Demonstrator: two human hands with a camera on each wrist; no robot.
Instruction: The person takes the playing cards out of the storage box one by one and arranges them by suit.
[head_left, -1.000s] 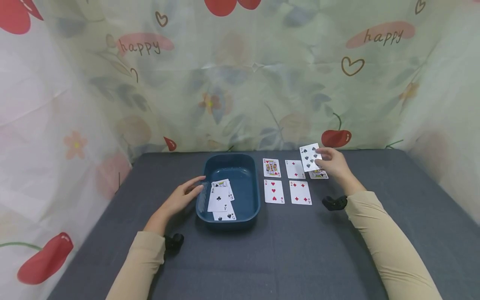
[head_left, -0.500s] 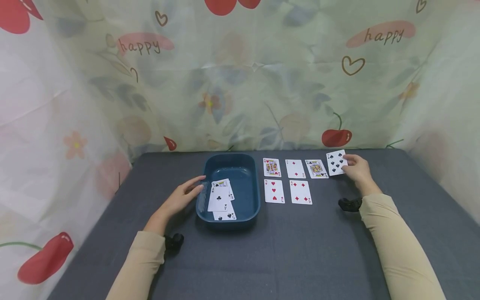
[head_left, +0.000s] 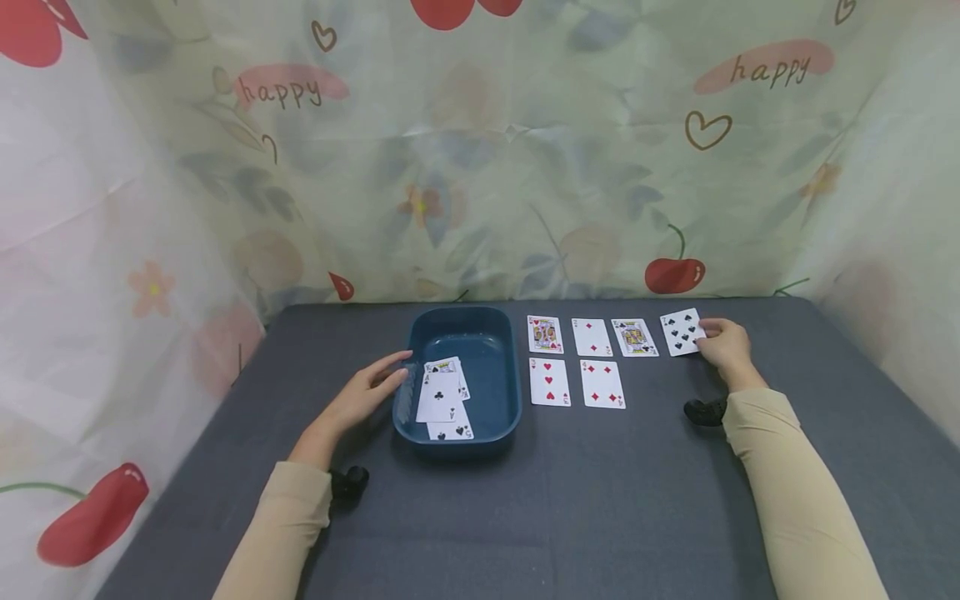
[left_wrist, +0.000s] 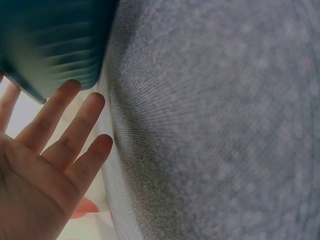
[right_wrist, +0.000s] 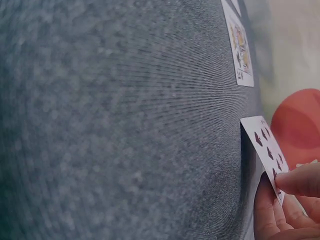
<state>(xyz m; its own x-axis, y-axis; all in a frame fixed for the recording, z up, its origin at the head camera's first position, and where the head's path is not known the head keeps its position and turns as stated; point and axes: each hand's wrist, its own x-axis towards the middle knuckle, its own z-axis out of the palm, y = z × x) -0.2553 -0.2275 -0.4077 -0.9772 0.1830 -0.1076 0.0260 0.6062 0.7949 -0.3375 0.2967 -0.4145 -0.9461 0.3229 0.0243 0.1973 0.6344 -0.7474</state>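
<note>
My right hand [head_left: 726, 352] pinches a seven of spades playing card [head_left: 682, 332] by its right edge, at the right end of the back row. In the right wrist view the card [right_wrist: 264, 145] is tilted, its held side raised off the cloth. My left hand [head_left: 360, 398] rests at the left rim of a blue tray [head_left: 487, 383], fingers extended. The left wrist view has these fingers [left_wrist: 75, 132] spread beside the tray's ribbed wall [left_wrist: 65, 45]. Inside the tray lie several overlapping cards, an ace of clubs [head_left: 438, 398] on top.
Left of the held card, a king of clubs [head_left: 635, 337], a two of diamonds [head_left: 592, 337] and a king of hearts [head_left: 544, 334] form the back row. A three of hearts [head_left: 550, 382] and a four of diamonds [head_left: 602, 384] lie in front. A printed curtain [head_left: 480, 167] hangs behind the table.
My right hand has carried the seven of spades rightward from above the king of clubs, then lowered it toward the cloth. The king is uncovered now. My left hand has stayed put.
</note>
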